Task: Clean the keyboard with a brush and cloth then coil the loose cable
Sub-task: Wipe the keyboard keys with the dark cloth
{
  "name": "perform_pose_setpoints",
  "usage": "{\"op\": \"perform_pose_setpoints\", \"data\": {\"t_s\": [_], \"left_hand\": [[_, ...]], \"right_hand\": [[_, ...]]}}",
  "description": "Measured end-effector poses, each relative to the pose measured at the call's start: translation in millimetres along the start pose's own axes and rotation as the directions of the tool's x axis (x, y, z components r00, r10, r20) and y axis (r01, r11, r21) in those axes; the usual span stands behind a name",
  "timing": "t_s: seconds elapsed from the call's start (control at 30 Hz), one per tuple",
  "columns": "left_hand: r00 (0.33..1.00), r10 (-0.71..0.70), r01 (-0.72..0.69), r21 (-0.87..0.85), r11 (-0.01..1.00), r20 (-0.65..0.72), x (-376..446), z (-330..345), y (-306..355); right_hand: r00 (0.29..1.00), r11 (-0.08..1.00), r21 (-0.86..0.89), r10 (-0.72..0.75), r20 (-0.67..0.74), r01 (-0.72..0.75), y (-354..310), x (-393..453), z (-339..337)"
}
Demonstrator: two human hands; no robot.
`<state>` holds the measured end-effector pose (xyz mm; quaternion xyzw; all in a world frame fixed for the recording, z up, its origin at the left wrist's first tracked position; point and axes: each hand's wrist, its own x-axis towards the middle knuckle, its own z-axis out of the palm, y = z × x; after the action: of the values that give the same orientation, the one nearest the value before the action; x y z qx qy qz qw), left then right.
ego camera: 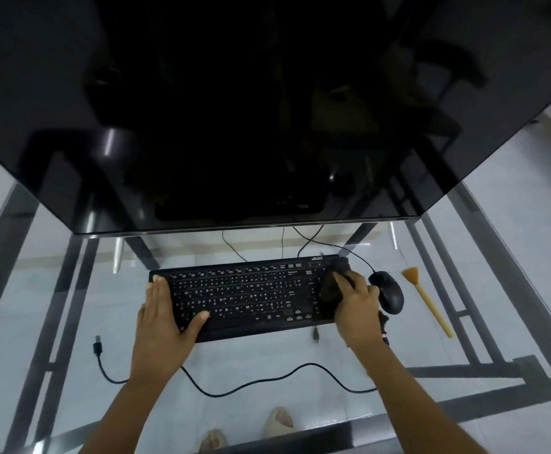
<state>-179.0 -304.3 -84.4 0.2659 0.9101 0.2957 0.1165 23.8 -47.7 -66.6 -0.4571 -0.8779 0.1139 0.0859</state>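
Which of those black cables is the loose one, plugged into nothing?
The long cable snaking across the glass nearest the person; its plug lies free at the left. The others run back behind the monitor.

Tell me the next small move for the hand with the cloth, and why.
Probably sweep the dark cloth leftward along the key rows. The right hand presses it on the keyboard's right end only, the left hand steadies the other end, and the brush already lies aside.
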Motion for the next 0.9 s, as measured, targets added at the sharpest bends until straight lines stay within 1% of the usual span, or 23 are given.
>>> {"op": "perform_pose_setpoints", "data": {"t_s": [0.03,0.07,0.13,0.17,0.2,0.23,0.27,0.3,0.33,0.4,0.43,0.47,0.5,0.53,0.57,0.6,0.67,0.7,0.77,0.8,0.83,0.87,0.9], "left_hand": [[1.000,0.002,-0.002,0.005,1.000,-0.002,-1.4,-0.2,-0.6],[1.000,0.005,-0.005,0.010,1.000,-0.002,-1.7,-0.2,-1.1],[1.000,-0.001,0.000,0.022,1.000,0.002,-1.6,-0.7,-2.0],[1.000,0.000,0.000,0.026,1.000,0.008,-1.4,-0.5,-2.4],[1.000,0.001,-0.001,0.030,1.000,0.014,-1.2,-0.4,-2.2],[1.000,0.002,-0.003,0.035,0.999,0.020,-1.3,-0.2,-2.3],[1.000,0.002,-0.003,0.041,0.999,0.022,-1.9,-0.4,-2.9],[1.000,0.001,-0.002,0.043,0.999,0.021,-2.4,-0.9,-3.5],[1.000,-0.001,0.000,0.043,0.999,0.019,-2.5,-1.5,-4.0],[1.000,-0.001,0.000,0.045,0.999,0.020,-1.8,-2.6,-4.2],[1.000,0.003,-0.004,0.047,0.999,0.023,-1.7,-2.4,-4.4],[1.000,0.005,-0.006,0.049,0.999,0.025,-2.0,-2.3,-4.4],[1.000,0.007,-0.008,0.049,0.999,0.027,-2.6,-1.8,-4.1],[1.000,0.004,-0.006,0.048,0.999,0.027,-3.1,-1.8,-4.3],[1.000,0.000,-0.001,0.046,0.999,0.025,-3.2,-2.2,-5.0],[1.000,-0.004,0.003,0.043,0.999,0.023,-3.0,-2.5,-5.5],[1.000,0.001,-0.002,0.030,1.000,0.025,-2.2,-4.0,-4.9],[1.000,0.004,-0.004,0.018,1.000,0.024,-1.5,-4.2,-4.6],[1.000,0.001,-0.001,-0.018,1.000,0.023,-1.9,-5.1,-4.4],[1.000,-0.003,0.004,-0.040,0.999,0.023,-2.5,-6.3,-4.8],[1.000,-0.004,0.005,-0.057,0.998,0.026,-2.6,-7.2,-6.4],[0.999,0.003,-0.001,-0.064,0.998,0.034,-2.3,-8.1,-8.1],[0.999,0.015,-0.012,-0.057,0.998,0.042,-1.7,-8.7,-9.6]], "right_hand": [[0.999,0.999,-0.023,-0.032,0.008,0.032,-8.5,0.2,2.0],[0.992,0.992,-0.044,-0.118,0.047,0.120,-18.4,-2.4,5.3],[0.927,0.930,-0.043,-0.361,0.101,0.366,-32.6,-3.1,7.8],[0.913,0.917,-0.022,-0.393,0.108,0.397,-35.9,3.2,7.2],[0.942,0.946,0.012,-0.323,0.095,0.323,-37.5,11.2,7.7],[0.977,0.979,0.054,-0.201,0.070,0.198,-40.2,18.5,7.0],[0.991,0.991,0.073,-0.118,0.058,0.114,-46.2,22.3,7.4],[0.989,0.991,0.054,-0.129,0.075,0.125,-57.3,21.1,8.5],[0.966,0.973,0.026,-0.231,0.118,0.229,-69.4,15.5,11.2],[0.841,0.862,0.074,-0.506,0.193,0.501,-83.6,4.6,16.1],[0.808,0.829,0.089,-0.558,0.191,0.551,-86.0,6.5,17.1],[0.845,0.863,0.092,-0.505,0.175,0.497,-87.1,11.0,18.5],[0.909,0.920,0.096,-0.392,0.140,0.381,-88.7,15.1,18.5],[0.946,0.951,0.100,-0.302,0.115,0.292,-91.9,16.9,20.0],[0.945,0.950,0.105,-0.306,0.119,0.295,-100.7,14.5,21.4],[0.907,0.919,0.113,-0.392,0.156,0.378,-110.3,8.4,23.0],[0.775,0.799,0.171,-0.601,0.197,0.576,-119.6,2.0,26.6],[0.770,0.793,0.185,-0.608,0.193,0.580,-121.2,6.8,27.2],[0.892,0.902,0.185,-0.421,0.165,0.391,-127.3,14.8,27.4],[0.915,0.922,0.180,-0.372,0.154,0.344,-134.2,12.4,29.1],[0.890,0.900,0.177,-0.427,0.163,0.399,-146.4,4.2,29.5],[0.803,0.829,0.186,-0.557,0.211,0.527,-158.8,-7.5,30.4],[0.676,0.722,0.214,-0.692,0.254,0.658,-167.4,-17.9,32.5]]}}
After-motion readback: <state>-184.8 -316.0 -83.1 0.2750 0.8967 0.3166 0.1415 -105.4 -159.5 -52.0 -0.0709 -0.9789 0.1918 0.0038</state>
